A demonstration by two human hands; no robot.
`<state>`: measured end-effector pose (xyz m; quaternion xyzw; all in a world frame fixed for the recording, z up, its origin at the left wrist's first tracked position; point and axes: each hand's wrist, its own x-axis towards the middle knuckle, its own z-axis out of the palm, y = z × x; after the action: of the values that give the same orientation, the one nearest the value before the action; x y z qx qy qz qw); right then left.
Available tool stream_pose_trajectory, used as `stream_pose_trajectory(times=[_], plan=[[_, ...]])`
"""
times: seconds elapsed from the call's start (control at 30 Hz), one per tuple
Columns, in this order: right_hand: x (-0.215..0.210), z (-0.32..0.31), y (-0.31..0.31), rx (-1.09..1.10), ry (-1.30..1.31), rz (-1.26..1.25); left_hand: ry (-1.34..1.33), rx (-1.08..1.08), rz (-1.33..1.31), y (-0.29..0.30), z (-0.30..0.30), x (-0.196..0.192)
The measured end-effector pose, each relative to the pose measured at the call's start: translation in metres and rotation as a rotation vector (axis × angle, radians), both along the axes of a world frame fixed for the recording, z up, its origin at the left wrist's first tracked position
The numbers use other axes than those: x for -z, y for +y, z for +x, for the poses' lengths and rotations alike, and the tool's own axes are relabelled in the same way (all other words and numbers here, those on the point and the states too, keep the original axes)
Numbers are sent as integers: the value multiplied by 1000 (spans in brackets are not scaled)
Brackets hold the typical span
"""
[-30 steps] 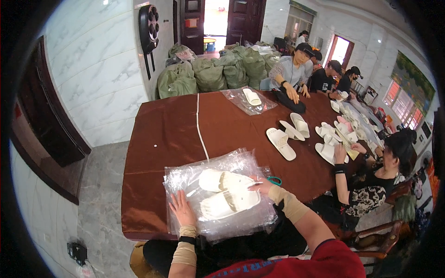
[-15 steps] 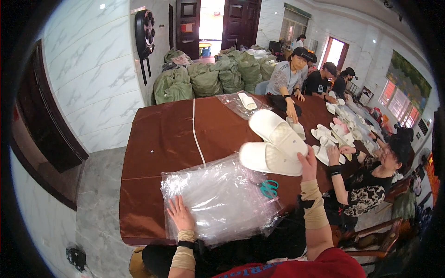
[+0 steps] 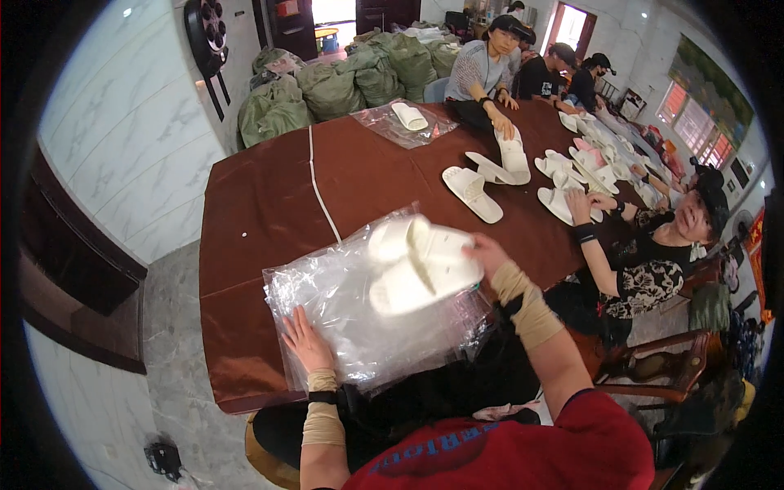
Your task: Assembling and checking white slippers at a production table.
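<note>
A pair of white slide slippers (image 3: 429, 269) is in my right hand (image 3: 487, 255), gripped by the end nearest me. They are held over a stack of clear plastic bags (image 3: 351, 347) at the table's near edge, somewhat blurred. My left hand (image 3: 309, 341) lies flat on the left side of that stack, fingers stretched and spread. The teal scissors seen earlier are almost wholly hidden behind the slippers and my right hand.
Across the brown-covered table (image 3: 253, 212), a co-worker's hand (image 3: 502, 125) touches white slippers (image 3: 513, 155). A loose slipper (image 3: 472, 194) lies nearer. Another slipper (image 3: 408, 116) rests on a clear bag. At right, a second co-worker handles slippers (image 3: 563, 204). Green sacks (image 3: 327, 88) stand behind.
My right hand has brought the slippers left and nearer me, from beside the bags to over them. The view has shifted, and slippers they covered before now show. My left hand stays on the bags.
</note>
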<state>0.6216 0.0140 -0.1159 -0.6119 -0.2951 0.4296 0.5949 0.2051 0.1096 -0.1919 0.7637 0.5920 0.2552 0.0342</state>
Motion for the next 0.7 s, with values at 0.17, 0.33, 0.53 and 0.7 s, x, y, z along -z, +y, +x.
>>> stream_pose_trajectory(times=[0.17,0.33,0.53,0.7], plan=[[-57,23,-11,364,130,-18,7,-8,46,2,-7,6],[7,-35,-65,99,123,-5,-18,19,20,4,-4,4],[3,-72,-162,167,50,-44,-36,30,-18,9,-2,20],[-29,-55,-237,320,-51,-8,-838,273,-218,35,-42,37]])
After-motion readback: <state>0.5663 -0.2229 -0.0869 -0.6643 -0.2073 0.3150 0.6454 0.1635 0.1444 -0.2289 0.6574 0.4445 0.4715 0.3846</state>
